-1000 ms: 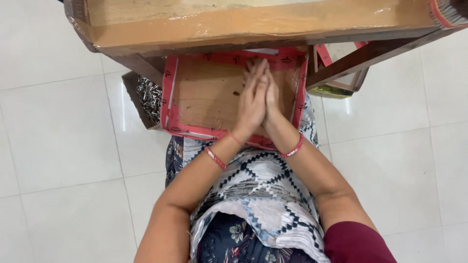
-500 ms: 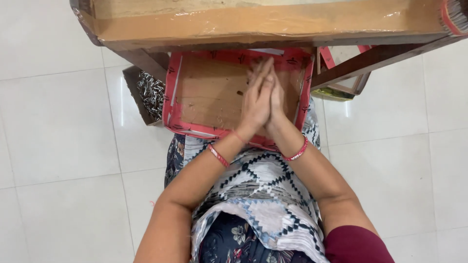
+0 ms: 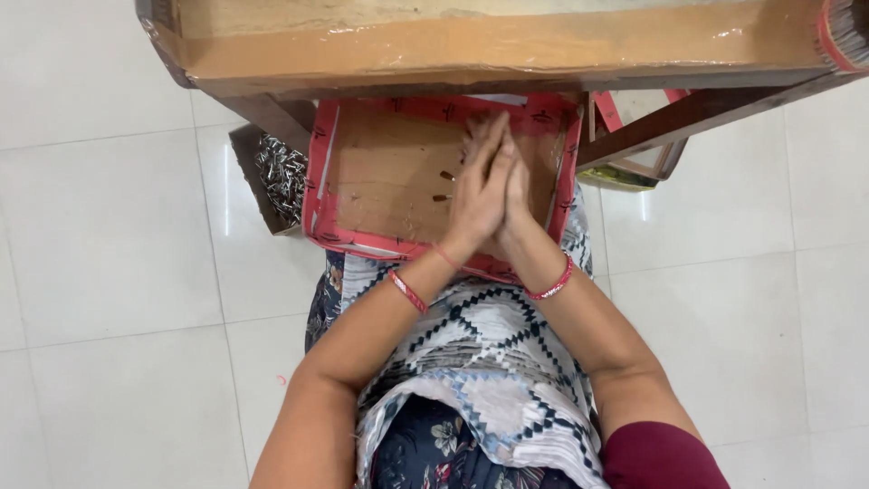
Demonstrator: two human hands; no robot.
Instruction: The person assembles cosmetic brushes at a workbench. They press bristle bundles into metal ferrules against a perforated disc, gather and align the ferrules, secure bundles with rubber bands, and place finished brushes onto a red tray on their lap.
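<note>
My left hand (image 3: 472, 195) and my right hand (image 3: 520, 201) are pressed flat against each other, palm to palm, fingers straight and pointing away from me. They hover over a shallow cardboard tray with a red rim (image 3: 319, 181) that rests on my lap. Two small brown sticks (image 3: 444, 186) lie on the tray's floor just left of my hands. Anything between the palms is hidden. Both wrists carry red bangles.
A large brown cardboard-covered tray (image 3: 489, 45) on a dark wooden frame (image 3: 688, 118) spans the top of the view, over the red tray's far edge. A small open box of shiny dark pieces (image 3: 282, 177) sits at left on the white tiled floor (image 3: 109, 272).
The palms stay pressed together and have slid slightly against each other. The view has drifted a little; the tray has not moved.
</note>
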